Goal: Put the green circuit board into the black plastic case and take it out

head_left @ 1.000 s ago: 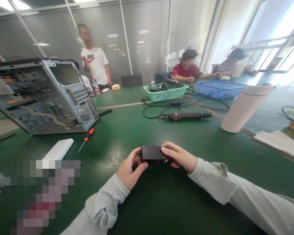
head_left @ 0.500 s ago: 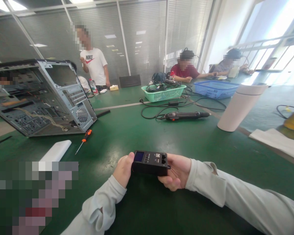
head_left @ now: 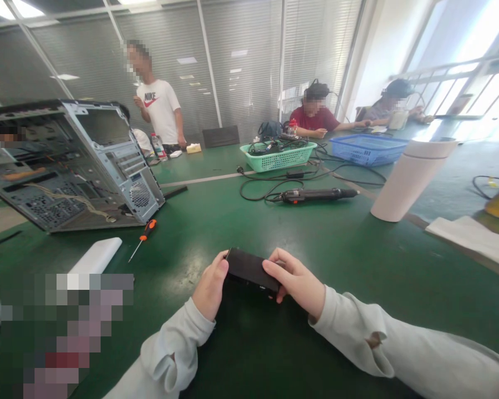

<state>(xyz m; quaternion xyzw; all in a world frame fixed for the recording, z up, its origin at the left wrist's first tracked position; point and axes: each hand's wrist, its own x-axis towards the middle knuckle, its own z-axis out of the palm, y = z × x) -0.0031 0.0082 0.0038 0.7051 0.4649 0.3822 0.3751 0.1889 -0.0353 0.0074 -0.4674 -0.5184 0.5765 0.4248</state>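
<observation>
Between my hands, above the green table, is a small black electronic box (head_left: 248, 269). A plain dark face of it is turned up, and its screen and ports are out of sight. My left hand (head_left: 210, 284) grips its left end, thumb on the near edge. My right hand (head_left: 298, 280) pinches the right end, thumb on top and fingertips underneath. An orange-handled screwdriver (head_left: 148, 231) lies on the table to the left, beside a white oblong block (head_left: 96, 256).
An open computer case (head_left: 108, 172) stands at left. Farther back lie a corded electric screwdriver (head_left: 316, 195), a green basket (head_left: 279, 160) of cables and a blue basket (head_left: 366, 152). A pale tumbler (head_left: 407, 183) stands at right. Several people are around the table (head_left: 216, 221).
The black box has been turned over, so its screen and ports no longer face up. My right hand has shifted from beneath its end to a grip with the thumb on top.
</observation>
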